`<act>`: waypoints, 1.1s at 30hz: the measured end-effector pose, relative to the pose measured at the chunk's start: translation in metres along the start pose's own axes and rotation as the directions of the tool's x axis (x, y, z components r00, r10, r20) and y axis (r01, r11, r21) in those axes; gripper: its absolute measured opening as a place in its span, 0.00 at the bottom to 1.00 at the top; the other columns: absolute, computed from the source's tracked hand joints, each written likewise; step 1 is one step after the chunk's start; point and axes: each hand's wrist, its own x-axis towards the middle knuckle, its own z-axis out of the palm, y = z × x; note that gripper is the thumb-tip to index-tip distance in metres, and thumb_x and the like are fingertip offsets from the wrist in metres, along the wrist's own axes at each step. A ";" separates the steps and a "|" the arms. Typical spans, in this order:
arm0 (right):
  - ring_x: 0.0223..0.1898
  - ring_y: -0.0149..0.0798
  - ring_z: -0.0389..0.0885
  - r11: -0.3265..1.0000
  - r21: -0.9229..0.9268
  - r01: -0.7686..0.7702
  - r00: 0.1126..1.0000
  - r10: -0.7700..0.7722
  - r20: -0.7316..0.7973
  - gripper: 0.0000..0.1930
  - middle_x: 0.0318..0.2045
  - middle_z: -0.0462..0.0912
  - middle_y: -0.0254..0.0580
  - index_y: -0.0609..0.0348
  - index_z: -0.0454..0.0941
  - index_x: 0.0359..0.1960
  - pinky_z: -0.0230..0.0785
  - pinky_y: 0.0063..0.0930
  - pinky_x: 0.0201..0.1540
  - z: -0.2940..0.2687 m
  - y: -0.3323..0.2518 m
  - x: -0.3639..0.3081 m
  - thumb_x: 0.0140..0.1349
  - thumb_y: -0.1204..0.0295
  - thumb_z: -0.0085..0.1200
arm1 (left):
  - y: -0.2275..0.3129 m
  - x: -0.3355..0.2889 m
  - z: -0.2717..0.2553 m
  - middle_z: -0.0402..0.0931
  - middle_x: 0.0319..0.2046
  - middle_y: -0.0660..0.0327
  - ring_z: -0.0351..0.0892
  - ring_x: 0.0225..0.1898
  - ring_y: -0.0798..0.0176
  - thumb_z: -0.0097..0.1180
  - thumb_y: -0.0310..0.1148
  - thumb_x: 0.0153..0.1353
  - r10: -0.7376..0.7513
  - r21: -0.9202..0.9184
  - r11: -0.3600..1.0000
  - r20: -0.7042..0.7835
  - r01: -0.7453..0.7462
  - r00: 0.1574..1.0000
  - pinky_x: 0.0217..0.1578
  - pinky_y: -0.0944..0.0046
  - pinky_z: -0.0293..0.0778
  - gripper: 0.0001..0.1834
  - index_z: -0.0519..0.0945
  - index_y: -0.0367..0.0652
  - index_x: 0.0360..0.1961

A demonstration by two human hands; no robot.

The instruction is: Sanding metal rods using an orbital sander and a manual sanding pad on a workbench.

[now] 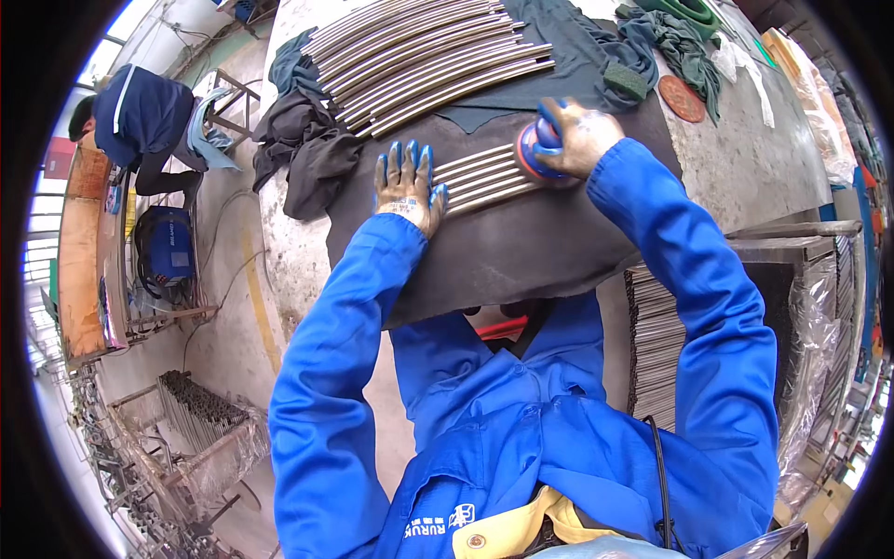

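Several slim metal rods lie side by side on a dark mat in front of me. My left hand, in a grey and blue work glove, rests flat over their left ends with fingers stretched out. At the right ends my gloved right hand grips a round red-and-blue pad and presses it against the rods. The pad's underside is hidden, so its exact kind cannot be told. Beyond them, a large row of similar rods lies on dark green cloth.
A crumpled black cloth lies left of the mat. To the right are a green sponge, a reddish disc and green rags. Bundled rods sit below the table's right side. A co-worker bends over at far left, near a blue machine.
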 end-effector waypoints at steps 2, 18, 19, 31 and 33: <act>0.44 0.56 0.84 1.000 -0.015 0.011 0.999 -0.012 -0.042 0.33 0.49 0.78 0.54 0.49 0.67 0.60 0.78 0.45 0.48 0.001 -0.007 0.005 0.56 0.52 0.61 | 0.001 0.002 -0.001 0.45 0.75 0.48 0.34 0.77 0.40 0.38 0.53 0.68 -0.007 0.009 1.000 -0.004 0.007 1.000 0.73 0.42 0.29 0.39 0.51 0.45 0.75; 0.43 0.57 0.83 0.998 -0.043 0.041 0.996 -0.045 -0.083 0.33 0.46 0.79 0.54 0.52 0.68 0.59 0.76 0.46 0.48 0.000 -0.006 0.001 0.54 0.52 0.62 | -0.007 0.021 0.003 0.45 0.75 0.47 0.35 0.76 0.39 0.38 0.52 0.68 -0.048 -0.010 0.999 -0.025 0.048 0.999 0.73 0.42 0.28 0.38 0.53 0.46 0.75; 0.43 0.57 0.83 0.998 -0.047 0.044 0.995 -0.048 -0.090 0.33 0.46 0.79 0.54 0.52 0.68 0.59 0.76 0.47 0.48 0.001 -0.004 0.001 0.54 0.52 0.62 | -0.006 0.021 0.001 0.44 0.75 0.48 0.35 0.77 0.40 0.38 0.53 0.68 -0.065 0.017 0.998 0.011 0.065 0.998 0.73 0.43 0.28 0.38 0.52 0.48 0.75; 0.44 0.57 0.84 1.000 -0.016 -0.021 0.999 0.020 -0.048 0.34 0.48 0.79 0.57 0.51 0.67 0.62 0.79 0.46 0.47 -0.003 -0.007 0.008 0.55 0.53 0.63 | -0.018 0.031 0.012 0.46 0.74 0.43 0.36 0.76 0.37 0.36 0.52 0.67 -0.016 -0.046 0.999 -0.081 0.012 0.997 0.72 0.39 0.25 0.39 0.53 0.43 0.75; 0.43 0.58 0.83 1.000 -0.009 0.004 0.998 -0.005 -0.055 0.35 0.47 0.79 0.57 0.51 0.67 0.62 0.77 0.45 0.47 -0.003 -0.015 0.018 0.54 0.52 0.62 | -0.017 0.032 0.011 0.45 0.74 0.43 0.35 0.76 0.37 0.37 0.51 0.67 -0.011 -0.054 0.998 -0.068 0.007 0.998 0.72 0.39 0.26 0.39 0.52 0.43 0.75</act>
